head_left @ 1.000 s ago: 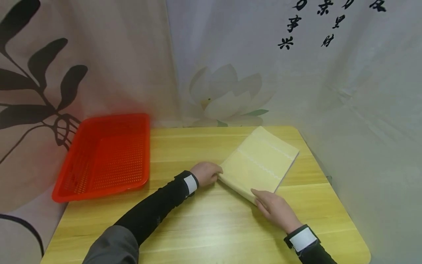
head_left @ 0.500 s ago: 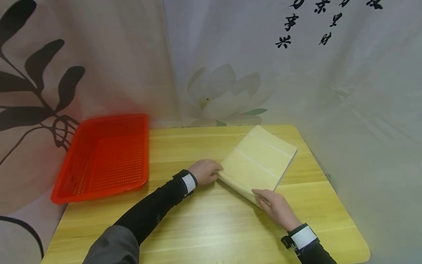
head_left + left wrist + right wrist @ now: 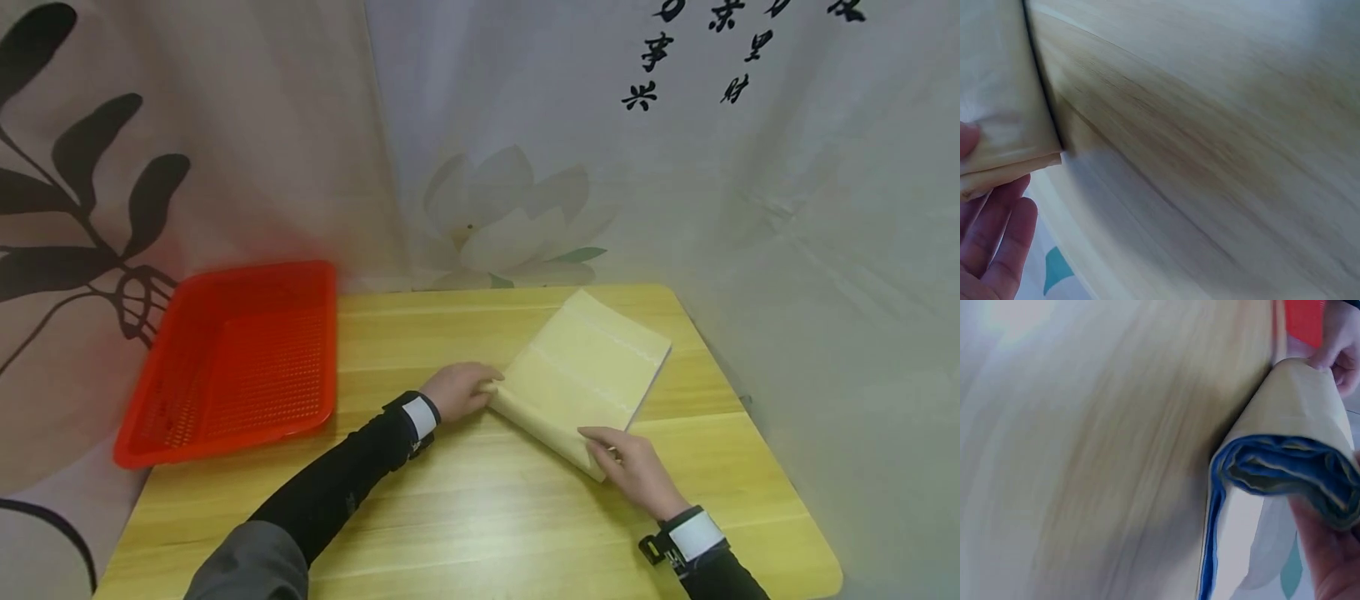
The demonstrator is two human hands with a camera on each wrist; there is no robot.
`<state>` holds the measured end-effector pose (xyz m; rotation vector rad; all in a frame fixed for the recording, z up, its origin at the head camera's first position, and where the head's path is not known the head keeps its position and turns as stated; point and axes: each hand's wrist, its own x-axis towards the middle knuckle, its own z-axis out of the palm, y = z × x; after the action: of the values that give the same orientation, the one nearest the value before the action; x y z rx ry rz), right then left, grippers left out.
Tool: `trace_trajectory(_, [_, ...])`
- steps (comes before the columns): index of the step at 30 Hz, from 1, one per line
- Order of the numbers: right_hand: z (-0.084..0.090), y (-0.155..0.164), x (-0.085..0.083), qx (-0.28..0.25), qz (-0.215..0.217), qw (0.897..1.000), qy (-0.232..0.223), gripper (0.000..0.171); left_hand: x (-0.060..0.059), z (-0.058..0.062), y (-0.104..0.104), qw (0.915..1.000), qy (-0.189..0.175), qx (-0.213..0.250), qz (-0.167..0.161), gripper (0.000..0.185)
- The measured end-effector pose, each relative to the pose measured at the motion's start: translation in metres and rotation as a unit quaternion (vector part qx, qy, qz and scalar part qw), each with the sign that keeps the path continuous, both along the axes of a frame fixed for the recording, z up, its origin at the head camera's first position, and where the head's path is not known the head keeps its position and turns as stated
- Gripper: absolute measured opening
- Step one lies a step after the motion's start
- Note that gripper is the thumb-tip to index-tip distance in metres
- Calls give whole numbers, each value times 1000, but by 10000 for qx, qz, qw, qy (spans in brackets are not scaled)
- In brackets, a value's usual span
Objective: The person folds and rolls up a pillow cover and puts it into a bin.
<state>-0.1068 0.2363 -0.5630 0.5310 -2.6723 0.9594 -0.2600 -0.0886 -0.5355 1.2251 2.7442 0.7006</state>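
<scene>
A folded yellow cloth (image 3: 577, 358) with white wavy lines lies at a slant on the right half of the table. Its near edge is rolled up, and the right wrist view shows blue layers inside the roll (image 3: 1300, 406). My left hand (image 3: 461, 390) pinches the roll's left end; in the left wrist view, the thumb is above the folded end (image 3: 1004, 81) and the fingers are beneath. At the other end, my right hand (image 3: 633, 467) holds the roll between thumb and fingers, with part of that hand (image 3: 1329, 556) cut off by the frame.
A red plastic basket (image 3: 255, 358) with a perforated bottom sits at the table's left, overhanging its edge. The wooden table (image 3: 465, 517) backs onto a printed curtain (image 3: 510, 217). A black cable (image 3: 52, 517) curves at lower left.
The rolled edge of the cloth looks wider now, and its right end has come slightly nearer. Both hands stay at the roll's ends. The head view has shifted a little.
</scene>
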Motion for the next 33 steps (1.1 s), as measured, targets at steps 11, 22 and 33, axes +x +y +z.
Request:
trace_trajectory(11, [7, -3, 2, 1299, 415, 9792, 1499, 53, -9, 0, 12, 9994, -245, 131, 217, 38])
trace_trajectory(22, [1, -3, 5, 1765, 346, 9710, 1577, 49, -11, -5, 22, 9982, -200, 381, 426, 44])
trace_trajectory(33, [-3, -2, 9, 2019, 204, 9688, 1424, 51, 9, -9, 3, 9965, 350, 306, 700, 54])
